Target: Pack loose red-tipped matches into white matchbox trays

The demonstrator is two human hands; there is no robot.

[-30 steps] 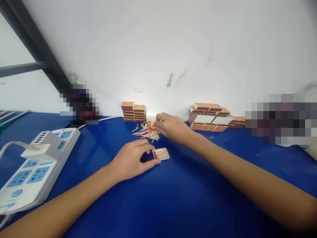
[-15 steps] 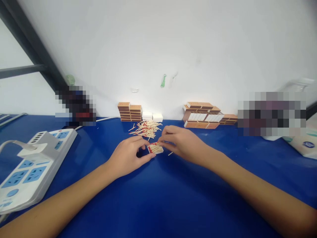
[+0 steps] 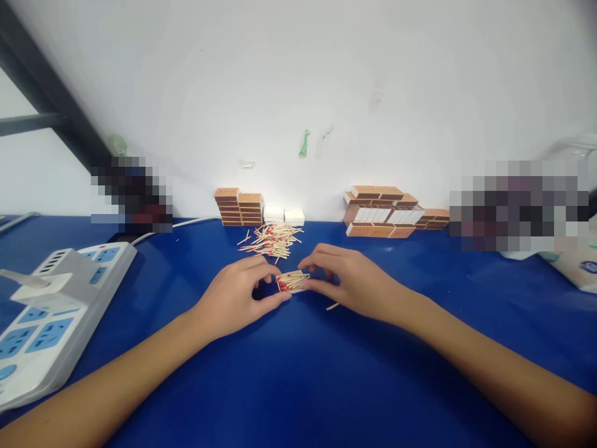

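Observation:
A small open matchbox tray (image 3: 293,282) with red-tipped matches lies on the blue table (image 3: 298,379). My left hand (image 3: 236,297) pinches its left end between thumb and fingers. My right hand (image 3: 347,280) grips its right end, fingers curled over the matches. A loose pile of matches (image 3: 270,239) lies just behind the tray. One stray match (image 3: 332,306) rests on the table below my right hand.
Stacked brown matchboxes (image 3: 239,207) and white trays (image 3: 283,215) stand against the wall; another stack (image 3: 389,213) sits to the right. A white and blue power strip (image 3: 51,305) with a plug lies at the left. A dark metal frame (image 3: 56,106) runs at upper left.
My right hand left the match pile, came back to the tray with matches and now holds its right end. A stray match fell beside it. My left hand stayed on the tray.

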